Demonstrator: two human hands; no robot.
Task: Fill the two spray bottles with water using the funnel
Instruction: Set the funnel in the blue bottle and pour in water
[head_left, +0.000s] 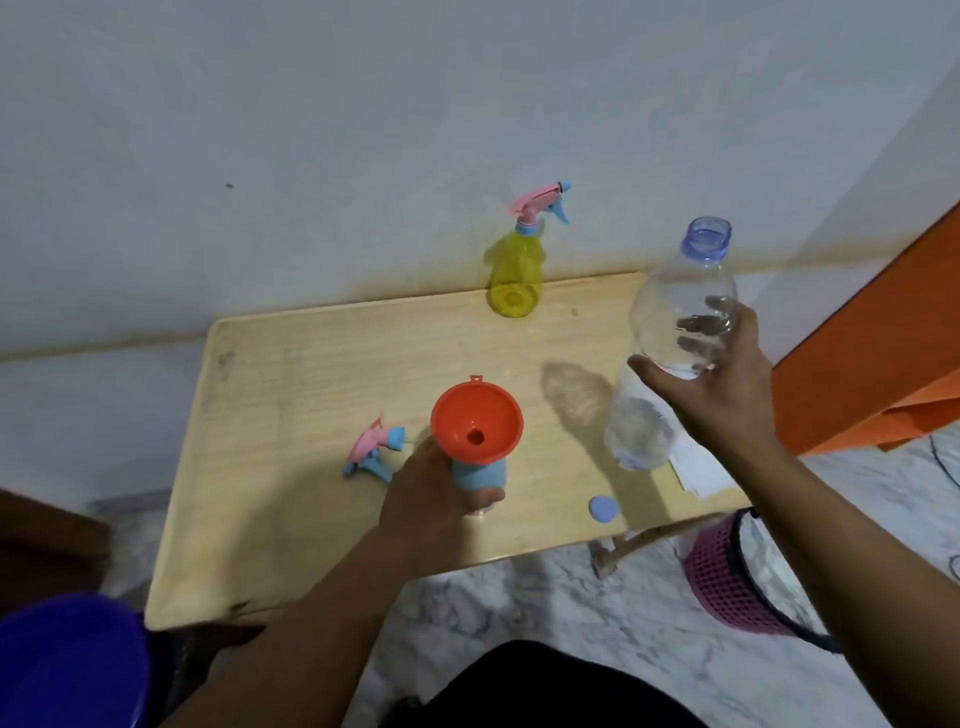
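Note:
An orange funnel (477, 427) sits in the neck of a blue spray bottle (480, 474) near the table's front. My left hand (423, 491) is wrapped around that bottle. Its pink and blue spray head (374, 451) lies loose on the table just to the left. My right hand (719, 371) holds a clear, uncapped water bottle (670, 343) upright above the table's right side, with a little water in it. A yellow spray bottle (515, 270) with its pink spray head on stands at the table's far edge by the wall.
The small wooden table (291, 415) stands against a white wall. The water bottle's blue cap (602, 509) lies near the front edge, and white paper (698, 465) at the right edge. A pink basket (727, 577) stands on the floor at right, an orange panel (872, 343) beyond it, and a blue tub (67, 665) at bottom left.

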